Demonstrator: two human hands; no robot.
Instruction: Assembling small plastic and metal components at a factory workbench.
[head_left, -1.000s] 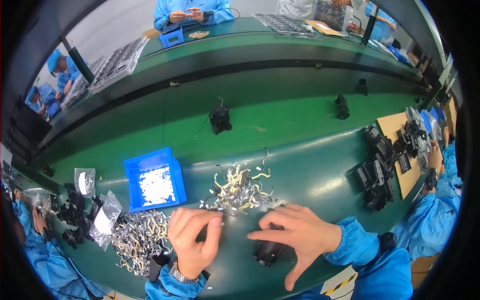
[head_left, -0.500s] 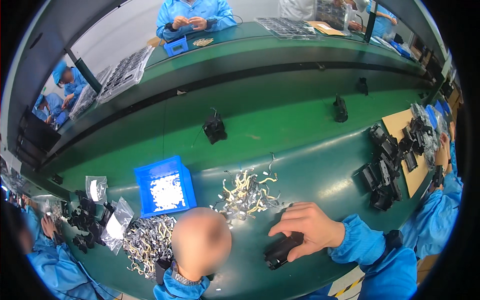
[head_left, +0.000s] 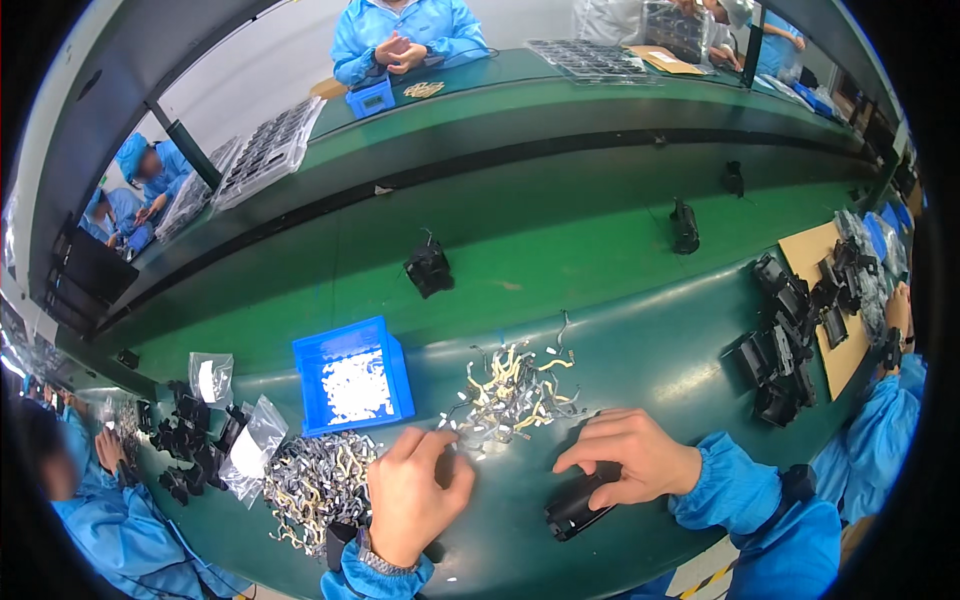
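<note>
1. The left hand (head_left: 415, 490) is held partly curled above the bench (head_left: 660, 385), its thumb and forefinger brought near each other; whether anything small is pinched between them cannot be told.
2. The right hand (head_left: 635, 455) is half closed over a black plastic part (head_left: 572, 512), with the thumb set at its near side and the fingers arched over the far side; how firmly it is gripped cannot be told.
3. The black plastic part is laid on the bench, tilted across the view, just below the small wire heap (head_left: 515, 395).
4. A larger wire heap (head_left: 310, 485) is spread left of the left hand.
5. White pieces (head_left: 355, 385) are held in a blue bin (head_left: 402, 380) behind the larger heap.
6. A clear bag (head_left: 255, 445) is placed beside that heap, near a cluster of black parts (head_left: 190, 430).
7. More black parts (head_left: 780, 350) are piled at the right, some of them rested on a cardboard sheet (head_left: 845, 372).
8. A co-worker (head_left: 405, 35) is seen across the bench, hands brought together.
</note>
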